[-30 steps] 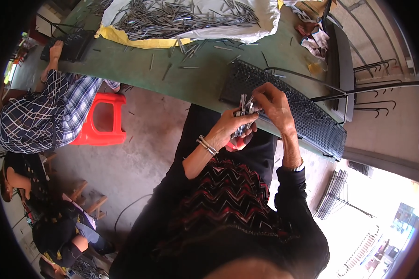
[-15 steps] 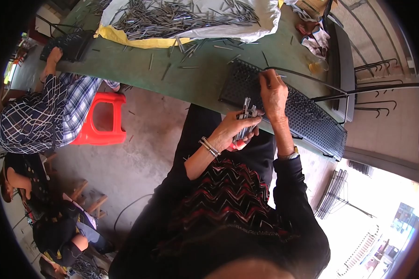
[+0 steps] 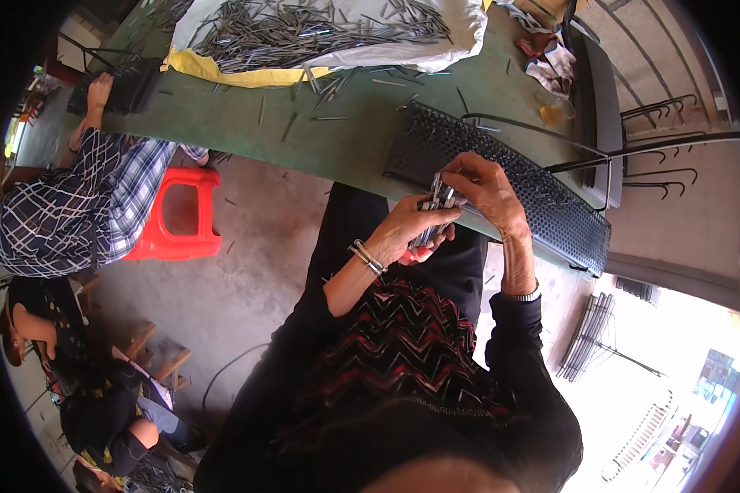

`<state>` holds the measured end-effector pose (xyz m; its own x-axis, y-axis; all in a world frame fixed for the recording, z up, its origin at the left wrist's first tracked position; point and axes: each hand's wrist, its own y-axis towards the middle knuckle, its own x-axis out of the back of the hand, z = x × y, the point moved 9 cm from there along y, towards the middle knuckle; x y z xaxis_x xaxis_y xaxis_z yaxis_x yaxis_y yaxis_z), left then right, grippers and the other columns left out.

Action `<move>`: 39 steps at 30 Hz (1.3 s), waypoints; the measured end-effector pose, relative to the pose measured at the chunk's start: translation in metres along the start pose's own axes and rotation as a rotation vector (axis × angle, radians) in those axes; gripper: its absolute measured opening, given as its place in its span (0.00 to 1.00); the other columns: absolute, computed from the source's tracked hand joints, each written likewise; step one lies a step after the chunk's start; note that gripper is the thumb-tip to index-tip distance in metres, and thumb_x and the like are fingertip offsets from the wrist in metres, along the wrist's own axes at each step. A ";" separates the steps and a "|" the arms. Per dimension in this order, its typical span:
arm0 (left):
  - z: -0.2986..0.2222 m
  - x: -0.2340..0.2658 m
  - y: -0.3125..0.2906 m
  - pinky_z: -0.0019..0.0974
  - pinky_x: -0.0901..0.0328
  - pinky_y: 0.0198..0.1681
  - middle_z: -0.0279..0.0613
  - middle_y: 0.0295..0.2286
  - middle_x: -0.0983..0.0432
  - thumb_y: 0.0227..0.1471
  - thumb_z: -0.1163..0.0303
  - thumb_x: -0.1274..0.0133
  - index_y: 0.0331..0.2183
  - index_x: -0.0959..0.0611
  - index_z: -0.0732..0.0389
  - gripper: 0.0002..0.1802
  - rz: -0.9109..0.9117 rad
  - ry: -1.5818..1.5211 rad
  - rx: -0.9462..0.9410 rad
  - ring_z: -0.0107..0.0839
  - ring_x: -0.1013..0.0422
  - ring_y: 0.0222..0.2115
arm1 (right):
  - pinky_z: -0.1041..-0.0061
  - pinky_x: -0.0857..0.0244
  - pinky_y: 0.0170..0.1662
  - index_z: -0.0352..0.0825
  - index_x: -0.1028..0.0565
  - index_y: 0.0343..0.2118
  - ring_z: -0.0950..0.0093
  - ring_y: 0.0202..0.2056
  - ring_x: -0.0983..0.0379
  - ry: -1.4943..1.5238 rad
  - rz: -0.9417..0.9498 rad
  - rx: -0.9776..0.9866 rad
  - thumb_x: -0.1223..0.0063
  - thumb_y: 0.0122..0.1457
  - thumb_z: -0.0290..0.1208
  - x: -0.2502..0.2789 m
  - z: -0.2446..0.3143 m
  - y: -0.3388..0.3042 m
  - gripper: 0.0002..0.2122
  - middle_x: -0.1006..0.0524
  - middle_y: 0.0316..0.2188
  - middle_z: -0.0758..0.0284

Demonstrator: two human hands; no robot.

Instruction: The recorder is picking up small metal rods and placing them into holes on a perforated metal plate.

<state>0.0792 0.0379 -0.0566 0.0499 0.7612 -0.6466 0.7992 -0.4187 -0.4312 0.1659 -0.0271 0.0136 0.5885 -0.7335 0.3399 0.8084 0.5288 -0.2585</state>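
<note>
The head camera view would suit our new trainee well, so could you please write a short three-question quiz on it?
1. Which hand is wrapped around the bundle of slim grey metal sticks? A) right B) left C) neither
2. True or false: the red plastic stool is on the person's left side.
3. Fill in the colour: the white sheet under the heap of loose dark metal sticks rests on a ____ table.

Key: 1. B, the left hand. 2. True. 3. Green.

One red stool [image 3: 181,245] (rods [image 3: 304,39] beyond counting)
</note>
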 end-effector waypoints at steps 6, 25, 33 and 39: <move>-0.003 0.003 0.002 0.25 0.39 0.21 0.38 0.22 0.25 0.53 0.67 0.43 0.40 0.20 0.64 0.14 -0.023 -0.011 -0.010 0.23 0.30 0.20 | 0.82 0.37 0.30 0.29 0.26 0.33 0.82 0.26 0.31 -0.009 -0.247 0.053 0.49 0.58 0.25 0.020 -0.006 -0.002 0.05 0.24 0.25 0.68; -0.001 0.002 0.006 0.25 0.38 0.21 0.38 0.21 0.25 0.53 0.67 0.44 0.42 0.20 0.65 0.16 -0.010 -0.056 -0.024 0.23 0.31 0.20 | 0.69 0.32 0.31 0.35 0.27 0.35 0.63 0.26 0.24 -0.583 -0.772 0.336 0.47 0.56 0.25 0.035 0.010 0.015 0.04 0.23 0.24 0.60; 0.001 0.006 -0.002 0.25 0.39 0.21 0.37 0.21 0.26 0.53 0.67 0.44 0.38 0.19 0.64 0.12 -0.037 -0.046 0.008 0.22 0.31 0.19 | 0.67 0.32 0.31 0.38 0.24 0.33 0.61 0.27 0.26 -0.758 -0.784 0.363 0.43 0.54 0.30 0.018 0.022 0.010 0.05 0.26 0.27 0.64; 0.001 0.009 -0.007 0.26 0.39 0.21 0.37 0.21 0.26 0.53 0.67 0.44 0.36 0.20 0.64 0.11 -0.048 -0.058 -0.019 0.22 0.31 0.20 | 0.61 0.31 0.24 0.37 0.30 0.30 0.57 0.24 0.25 -0.937 -0.590 0.228 0.47 0.56 0.36 -0.004 0.008 0.020 0.08 0.28 0.30 0.60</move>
<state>0.0734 0.0474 -0.0597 -0.0230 0.7501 -0.6610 0.8109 -0.3727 -0.4512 0.1798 -0.0096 0.0145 -0.1880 -0.3358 0.9230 0.8889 0.3415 0.3053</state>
